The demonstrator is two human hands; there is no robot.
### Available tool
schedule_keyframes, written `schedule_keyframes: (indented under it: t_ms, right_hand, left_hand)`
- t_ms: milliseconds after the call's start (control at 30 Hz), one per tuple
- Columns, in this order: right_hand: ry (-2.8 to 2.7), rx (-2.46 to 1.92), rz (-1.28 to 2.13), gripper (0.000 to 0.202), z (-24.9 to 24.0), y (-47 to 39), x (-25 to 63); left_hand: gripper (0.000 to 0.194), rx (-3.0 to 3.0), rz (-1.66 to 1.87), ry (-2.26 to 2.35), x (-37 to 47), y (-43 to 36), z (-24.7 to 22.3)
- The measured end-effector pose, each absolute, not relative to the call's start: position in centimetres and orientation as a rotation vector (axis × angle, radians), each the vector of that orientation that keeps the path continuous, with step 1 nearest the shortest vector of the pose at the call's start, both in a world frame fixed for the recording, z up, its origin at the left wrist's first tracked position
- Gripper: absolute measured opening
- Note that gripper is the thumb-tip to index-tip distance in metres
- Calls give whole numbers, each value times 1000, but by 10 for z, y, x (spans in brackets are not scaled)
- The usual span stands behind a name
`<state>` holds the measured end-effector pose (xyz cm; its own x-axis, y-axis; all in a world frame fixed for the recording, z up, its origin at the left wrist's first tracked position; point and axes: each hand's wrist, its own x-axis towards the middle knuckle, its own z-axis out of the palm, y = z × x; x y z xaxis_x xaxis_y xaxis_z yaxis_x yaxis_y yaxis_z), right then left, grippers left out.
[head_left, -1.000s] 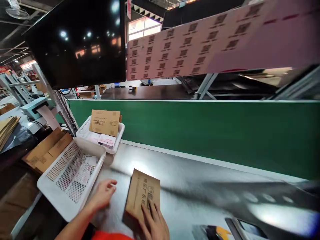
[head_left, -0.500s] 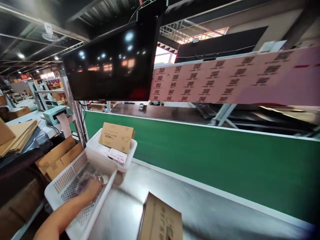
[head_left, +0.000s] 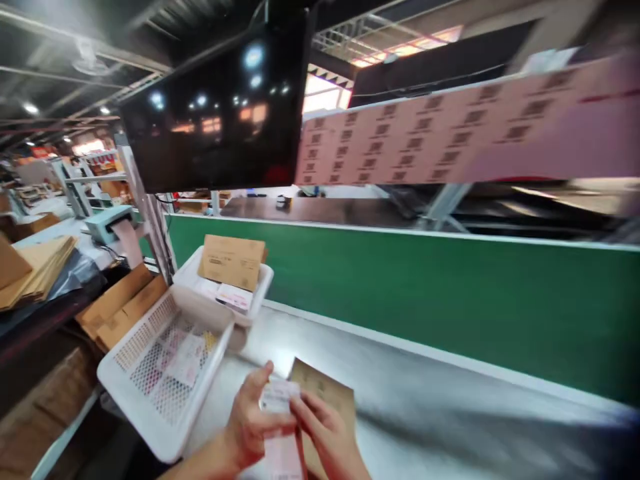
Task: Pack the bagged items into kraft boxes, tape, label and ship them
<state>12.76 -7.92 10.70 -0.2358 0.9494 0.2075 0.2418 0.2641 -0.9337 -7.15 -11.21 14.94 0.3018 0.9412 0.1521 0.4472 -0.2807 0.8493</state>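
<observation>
In the head view my left hand [head_left: 250, 417] is closed around a small white packet [head_left: 280, 395] with printing on it, thumb sticking up along its left side. The fingertips of my right hand [head_left: 327, 427] pinch that packet's right edge. Below the fingers hangs a pale printed paper slip [head_left: 284, 457], its lower end cut off by the frame. A brown cardboard mailer [head_left: 325, 387] lies on the metal table behind and under my right hand, partly hidden by it. To the left stands a white perforated basket [head_left: 150, 427] with a few clear-wrapped packets [head_left: 186, 360] on its bottom.
A second white basket [head_left: 267, 283] holds a cardboard mailer [head_left: 233, 260] and white printed packets. Folded cardboard [head_left: 130, 310] leans beside the baskets. A green panel [head_left: 400, 280] runs along the metal table [head_left: 425, 427]. A label printer [head_left: 107, 223] and large screen [head_left: 215, 120] stand farther back.
My left hand has left the perforated basket and moved right, bringing a small white packet over the table. My right hand has come up into view and meets it at the packet.
</observation>
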Motion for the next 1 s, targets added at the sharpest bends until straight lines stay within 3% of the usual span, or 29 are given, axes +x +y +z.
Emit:
schedule_keyframes:
  t_ms: [100, 200, 267, 567, 1000]
  right_hand:
    - [-1412, -1134, 1224, 50, 142, -89, 126]
    - [-1456, -1205, 1212, 39, 153, -111, 134]
    - [-1528, -1230, 1168, 36, 153, -126, 136]
    - [-1555, -1268, 751, 23, 149, -159, 141]
    - [-1891, -1086, 221, 27, 148, -168, 157]
  left_hand:
    - [39, 1669, 1035, 1133, -58, -123, 145]
    - [51, 1330, 1129, 1164, -58, -121, 140]
    - [49, 1169, 1056, 1194, -52, -119, 139]
    - [51, 1125, 878, 1135, -25, -131, 145]
    - [41, 1372, 815, 1127, -27, -140, 147]
